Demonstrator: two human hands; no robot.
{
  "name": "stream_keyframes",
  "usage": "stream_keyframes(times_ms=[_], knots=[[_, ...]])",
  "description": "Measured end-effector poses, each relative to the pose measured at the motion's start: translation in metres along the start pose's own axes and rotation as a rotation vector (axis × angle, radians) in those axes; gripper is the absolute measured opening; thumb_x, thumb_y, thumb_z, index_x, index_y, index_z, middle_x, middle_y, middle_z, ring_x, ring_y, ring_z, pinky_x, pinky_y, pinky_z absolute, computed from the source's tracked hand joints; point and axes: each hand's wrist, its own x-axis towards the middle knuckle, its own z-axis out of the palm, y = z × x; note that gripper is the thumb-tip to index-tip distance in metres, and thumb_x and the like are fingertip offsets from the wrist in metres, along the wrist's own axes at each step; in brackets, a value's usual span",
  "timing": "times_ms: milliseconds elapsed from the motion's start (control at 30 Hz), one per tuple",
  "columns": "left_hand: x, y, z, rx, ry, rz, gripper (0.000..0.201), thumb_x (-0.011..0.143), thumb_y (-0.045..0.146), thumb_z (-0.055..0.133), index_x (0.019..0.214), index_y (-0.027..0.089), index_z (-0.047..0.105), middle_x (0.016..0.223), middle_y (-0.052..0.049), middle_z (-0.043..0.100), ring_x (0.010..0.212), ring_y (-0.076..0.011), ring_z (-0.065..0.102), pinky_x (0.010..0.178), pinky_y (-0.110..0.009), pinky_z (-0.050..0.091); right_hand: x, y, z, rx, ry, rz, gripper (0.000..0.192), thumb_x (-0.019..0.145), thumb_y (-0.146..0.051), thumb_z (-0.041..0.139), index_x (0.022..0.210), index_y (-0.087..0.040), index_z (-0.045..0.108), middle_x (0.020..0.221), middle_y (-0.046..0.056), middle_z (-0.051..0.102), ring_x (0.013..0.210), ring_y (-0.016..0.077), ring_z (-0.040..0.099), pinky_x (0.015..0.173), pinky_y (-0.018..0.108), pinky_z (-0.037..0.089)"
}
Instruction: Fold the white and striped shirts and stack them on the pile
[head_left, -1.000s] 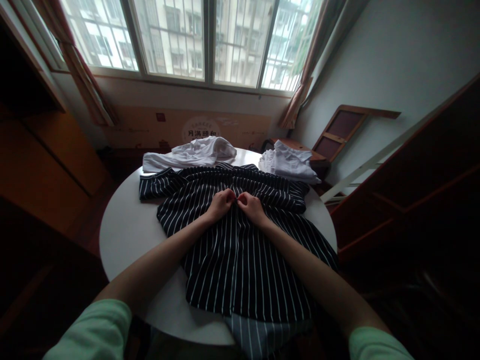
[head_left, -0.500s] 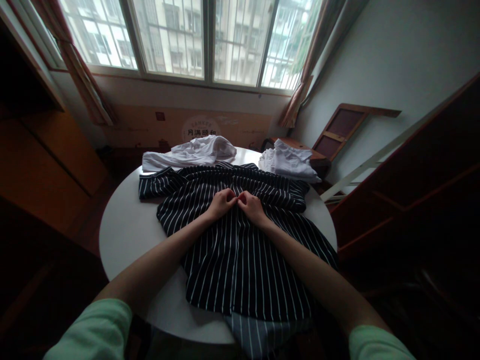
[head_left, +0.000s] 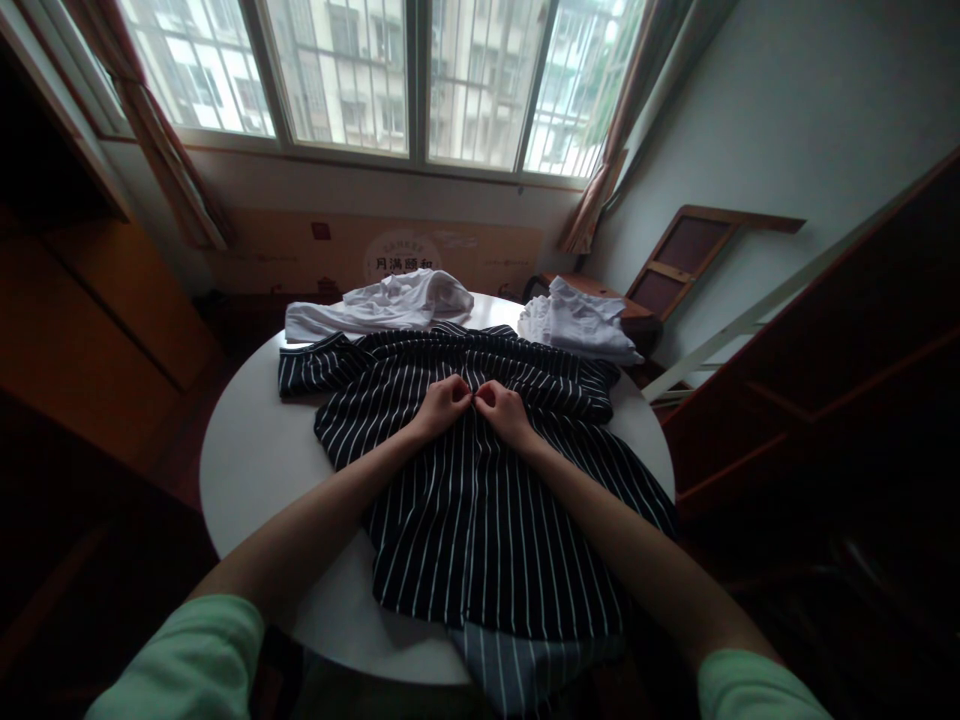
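Observation:
A black shirt with white stripes (head_left: pixel 495 540) lies spread over a round white table (head_left: pixel 255 470), its lower hem hanging past the near edge. My left hand (head_left: pixel 444 405) and my right hand (head_left: pixel 502 412) meet at the shirt's front placket, in its upper middle. Each hand pinches the fabric there between thumb and fingers, the fingertips almost touching. Whether a button sits between them is too small to make out. One short sleeve lies out to the left, and the other side is bunched at the right.
Crumpled white clothing (head_left: pixel 382 305) lies at the table's back left, and a folded white pile (head_left: pixel 585 322) at the back right. Beyond stand a small wooden cabinet (head_left: pixel 637 315) and a printed panel (head_left: pixel 480 245) under the window. Dark wooden furniture (head_left: pixel 817 380) flanks the right side.

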Motion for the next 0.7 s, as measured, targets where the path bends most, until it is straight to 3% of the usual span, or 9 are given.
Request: stream_keyframes(times_ms=[333,700], knots=[[0.0003,-0.0006,-0.0002,-0.014,-0.003,-0.006,0.007,0.067,0.013,0.054,0.064,0.016,0.049,0.060,0.003,0.052,0.057,-0.0100,0.049,0.056,-0.022,0.038,-0.0014,-0.0031,-0.0013,0.000,-0.012,0.026,0.006,0.075,-0.022,0.053,0.076,-0.017,0.057,0.076,0.003,0.064,0.071,0.0152,0.059,0.070,0.028,0.044],[0.0024,-0.0057,0.0036,-0.009,-0.023,0.015,0.010,0.068,0.013,0.053,0.062,0.017,0.046,0.059,0.004,0.049,0.056,-0.0092,0.047,0.055,-0.022,0.036,0.0064,0.0053,-0.0013,0.143,-0.062,0.083,0.009,0.075,-0.024,0.052,0.073,-0.017,0.058,0.072,0.001,0.062,0.069,0.0137,0.057,0.067,0.025,0.042]])
